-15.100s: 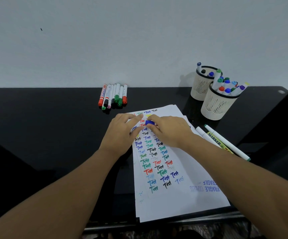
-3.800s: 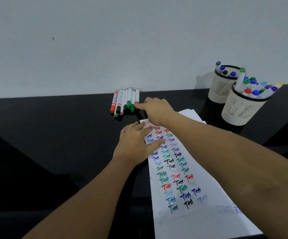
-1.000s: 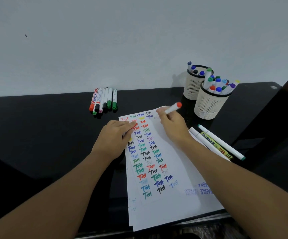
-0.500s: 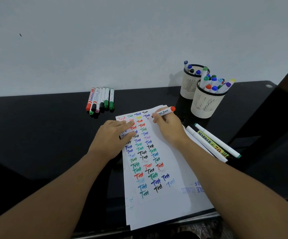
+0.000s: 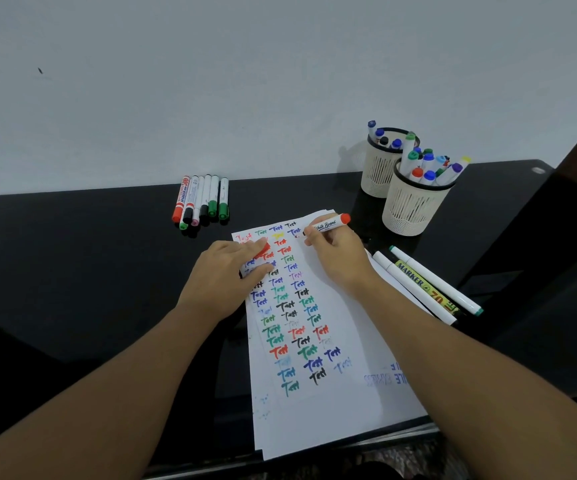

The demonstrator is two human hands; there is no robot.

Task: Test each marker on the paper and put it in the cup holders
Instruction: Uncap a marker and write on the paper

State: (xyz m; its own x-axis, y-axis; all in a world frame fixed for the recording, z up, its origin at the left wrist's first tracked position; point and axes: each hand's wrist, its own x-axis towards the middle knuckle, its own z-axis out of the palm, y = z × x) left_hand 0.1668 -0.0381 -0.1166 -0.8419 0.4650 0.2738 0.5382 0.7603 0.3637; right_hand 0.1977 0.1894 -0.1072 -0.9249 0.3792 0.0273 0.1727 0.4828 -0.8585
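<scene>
A white paper sheet (image 5: 346,393) lies on the black table, covered with rows of coloured "Test" marks. My right hand (image 5: 335,258) grips a red-ended whiteboard marker (image 5: 328,224), its tip touching the paper's top edge beside the upper marks. My left hand (image 5: 224,275) rests on the paper's left side and pinches a red cap (image 5: 263,251) between its fingers. Two cream mesh cup holders, the near one (image 5: 411,209) and the far one (image 5: 375,174), stand at the back right, both filled with several markers.
Several capped markers (image 5: 204,199) lie in a row at the back of the black table (image 5: 72,271), near the wall. Three more markers (image 5: 425,285) lie to the right of the paper. The table's front edge runs just below the paper.
My right hand has tilted the red marker down and brought its tip onto the top of the paper. My left hand stays on the sheet.
</scene>
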